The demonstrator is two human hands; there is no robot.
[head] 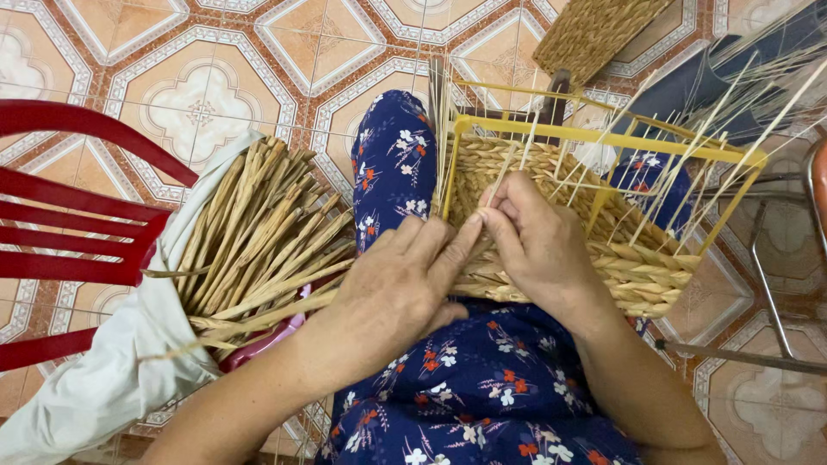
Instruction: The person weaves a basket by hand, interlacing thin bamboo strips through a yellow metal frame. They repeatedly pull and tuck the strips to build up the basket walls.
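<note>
A half-woven straw basket (633, 263) on a yellow wire frame (603, 135) rests on my lap, with thin upright stalks rising from its wall. My left hand (398, 288) lies flat against the near side of the weave, fingers together, pressing a long straw strand (258, 314) that runs off to the left. My right hand (536, 243) sits on the woven wall beside it, fingers pinched on a straw strand at the weave. The fingertips of both hands meet at the basket's near corner.
A bundle of dried straw strands (254, 232) lies in a white sack (112, 379) at my left, beside a red plastic chair (77, 232). A finished woven piece (594, 30) lies on the patterned tile floor at the top. Metal chair legs (767, 293) stand at right.
</note>
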